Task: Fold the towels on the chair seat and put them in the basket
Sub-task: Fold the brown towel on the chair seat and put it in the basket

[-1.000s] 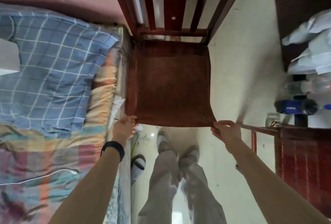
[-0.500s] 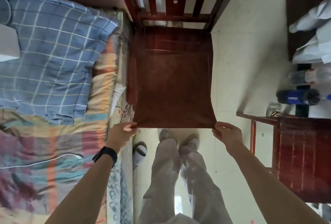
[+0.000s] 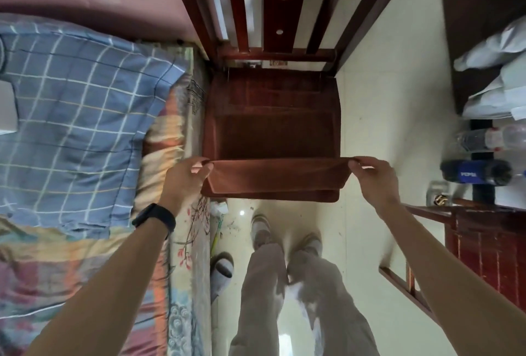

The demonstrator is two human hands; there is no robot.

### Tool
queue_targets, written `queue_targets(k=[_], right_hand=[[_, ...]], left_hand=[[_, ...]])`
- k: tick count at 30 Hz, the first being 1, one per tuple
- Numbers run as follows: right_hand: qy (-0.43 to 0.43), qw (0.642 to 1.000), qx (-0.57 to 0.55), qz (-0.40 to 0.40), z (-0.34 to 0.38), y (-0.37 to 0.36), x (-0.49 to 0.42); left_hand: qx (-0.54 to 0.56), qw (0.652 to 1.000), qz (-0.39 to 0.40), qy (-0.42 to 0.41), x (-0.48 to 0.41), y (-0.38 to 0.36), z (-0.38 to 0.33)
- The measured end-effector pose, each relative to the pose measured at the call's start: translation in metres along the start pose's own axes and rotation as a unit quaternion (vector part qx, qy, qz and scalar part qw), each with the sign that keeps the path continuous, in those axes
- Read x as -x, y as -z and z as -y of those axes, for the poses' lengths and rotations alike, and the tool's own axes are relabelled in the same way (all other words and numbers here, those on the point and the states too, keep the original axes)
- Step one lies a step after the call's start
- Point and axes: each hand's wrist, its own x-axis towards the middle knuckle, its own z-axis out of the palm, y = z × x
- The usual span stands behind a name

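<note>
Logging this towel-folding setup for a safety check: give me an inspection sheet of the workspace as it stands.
Surface: wooden chair seat, mostly covered by the towel.
Job's things: brown towel, near part doubled over; basket not in view.
Clutter: Pepsi bottle and clear bottle at right; slipper on floor.
Hands: left hand and right hand each pinch a towel end.
Cables: white cable on bed.
Surroundings: bed left, tiled floor, wooden furniture right.

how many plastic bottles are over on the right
2: a clear bottle at the right edge, and a dark Pepsi bottle just below it in the view. Others may lie beyond the frame.
</note>
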Motion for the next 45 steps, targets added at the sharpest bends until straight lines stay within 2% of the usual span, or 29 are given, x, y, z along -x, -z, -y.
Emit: queue_targets(k=[6, 12, 21, 27, 36, 45], right_hand=[[-0.018, 0.999, -0.036, 0.013, 0.028, -0.019, -0.063], [-0.008, 1.000, -0.023, 0.006, 0.041, -0.046, -0.117], [0.004, 1.000, 0.002, -0.006, 0.044, -0.069, -0.154], [0.019, 0.999, 0.033, -0.015, 0.045, -0.075, -0.160], [0.091, 0.987, 0.103, -0.083, 0.044, -0.092, -0.160], [0.138, 0.979, 0.102, -0.111, 0.028, -0.100, -0.163]], left_hand=[[0.096, 0.994, -0.004, 0.061, -0.064, -0.012, -0.011], [0.050, 0.992, -0.055, 0.098, -0.105, -0.034, -0.025], [0.036, 0.987, -0.059, 0.145, -0.147, -0.046, -0.031], [0.032, 0.981, -0.089, 0.171, -0.155, -0.056, -0.030], [0.019, 0.981, -0.120, 0.151, -0.159, -0.067, -0.031], [-0.020, 0.979, -0.159, 0.127, -0.152, -0.078, -0.039]])
